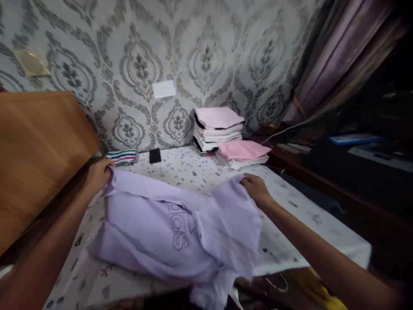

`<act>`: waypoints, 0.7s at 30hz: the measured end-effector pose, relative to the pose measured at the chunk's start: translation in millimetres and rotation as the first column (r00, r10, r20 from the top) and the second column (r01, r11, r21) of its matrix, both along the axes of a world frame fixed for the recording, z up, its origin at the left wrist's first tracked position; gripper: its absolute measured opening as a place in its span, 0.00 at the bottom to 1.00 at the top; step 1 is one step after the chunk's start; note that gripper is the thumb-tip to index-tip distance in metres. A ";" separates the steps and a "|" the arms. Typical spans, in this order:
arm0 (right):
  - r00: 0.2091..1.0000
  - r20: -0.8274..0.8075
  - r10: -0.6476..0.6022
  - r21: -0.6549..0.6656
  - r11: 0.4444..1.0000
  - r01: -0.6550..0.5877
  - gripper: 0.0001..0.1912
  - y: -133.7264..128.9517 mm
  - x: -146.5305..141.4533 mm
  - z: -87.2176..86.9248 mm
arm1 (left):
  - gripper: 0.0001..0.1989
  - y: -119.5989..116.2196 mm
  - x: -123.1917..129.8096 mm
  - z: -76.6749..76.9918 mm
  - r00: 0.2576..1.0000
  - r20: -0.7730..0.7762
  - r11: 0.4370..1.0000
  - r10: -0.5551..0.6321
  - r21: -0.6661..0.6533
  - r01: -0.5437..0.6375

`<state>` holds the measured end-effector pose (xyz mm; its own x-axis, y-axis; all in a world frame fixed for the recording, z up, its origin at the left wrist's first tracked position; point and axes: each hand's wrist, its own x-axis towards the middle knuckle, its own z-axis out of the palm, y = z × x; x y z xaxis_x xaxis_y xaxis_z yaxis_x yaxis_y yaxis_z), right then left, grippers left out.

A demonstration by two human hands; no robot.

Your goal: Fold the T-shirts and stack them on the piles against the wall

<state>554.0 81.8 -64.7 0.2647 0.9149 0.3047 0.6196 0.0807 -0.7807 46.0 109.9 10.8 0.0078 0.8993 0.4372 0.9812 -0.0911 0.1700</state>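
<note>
A lavender shirt with outlined lettering on its front is stretched sideways over the table. My left hand grips its upper left corner, fingers closed on the cloth. At the upper right, my right hand pinches another edge of the same shirt. The lower right part of the garment bunches up and hangs past the table's front edge. Some of the lettering is hidden in a fold.
Folded clothes stand stacked against the wall, beside a lower pile topped with pink cloth. A black phone and a striped folded cloth lie at the back left. A wooden panel borders the left side of the patterned tablecloth.
</note>
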 end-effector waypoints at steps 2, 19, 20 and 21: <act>0.986 0.167 0.001 -0.124 0.992 0.020 0.08 -2.7 9.1 -29.9 | 0.13 -3.5 -2.1 -41.5 0.999 -0.005 0.992 -0.053 -0.111 0.052; 0.621 0.362 0.696 -0.216 0.710 -0.670 0.14 -127.7 -5.5 -15.5 | 0.22 -34.2 -30.5 -119.1 0.927 0.209 0.913 -0.312 -0.205 0.353; 0.606 0.332 0.723 -0.274 0.689 -0.671 0.14 -122.9 -8.4 -11.2 | 0.20 -33.4 -29.9 -117.5 0.924 0.234 0.920 -0.301 -0.185 0.347; 0.596 0.304 0.743 -0.334 0.669 -0.664 0.16 -117.3 -11.7 -6.6 | 0.20 -32.5 -29.5 -114.8 0.926 0.250 0.930 -0.282 -0.165 0.327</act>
